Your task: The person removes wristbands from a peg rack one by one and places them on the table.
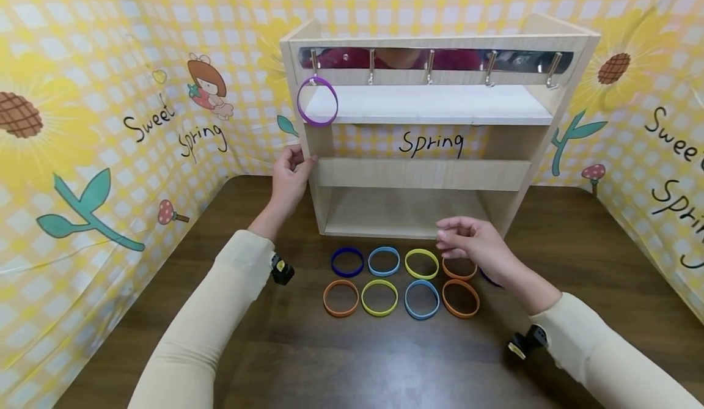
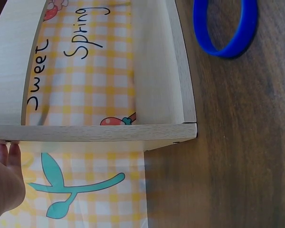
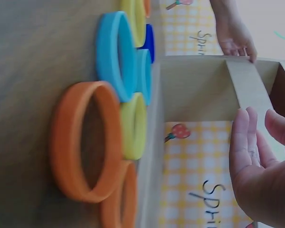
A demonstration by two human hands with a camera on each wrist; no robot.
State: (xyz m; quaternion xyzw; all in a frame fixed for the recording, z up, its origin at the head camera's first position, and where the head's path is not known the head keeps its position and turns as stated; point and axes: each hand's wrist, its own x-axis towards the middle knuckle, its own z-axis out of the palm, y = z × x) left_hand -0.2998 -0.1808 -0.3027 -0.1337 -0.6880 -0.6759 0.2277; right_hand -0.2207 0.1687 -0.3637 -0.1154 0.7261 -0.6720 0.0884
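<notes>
My left hand [image 1: 291,173] is at the left side of a light wooden shelf unit [image 1: 423,173], its fingertips touching the outer face of the side panel. A purple wristband [image 1: 318,101] hangs from the leftmost hook [image 1: 314,60]. My right hand [image 1: 477,242] hovers over the right end of two rows of silicone wristbands, fingers loosely bent with nothing between them. Below it lie an orange band [image 1: 461,299] and a second orange band [image 1: 459,276], partly covered. A dark blue band [image 1: 491,279] is mostly hidden behind this hand.
On the brown table [image 1: 352,372] also lie a dark blue band [image 1: 347,262], light blue bands [image 1: 384,261], yellow bands [image 1: 379,298] and an orange band [image 1: 340,299]. Several metal hooks on the strip [image 1: 456,59] hold nothing. Checked yellow cloth [image 1: 236,91] hangs around the table.
</notes>
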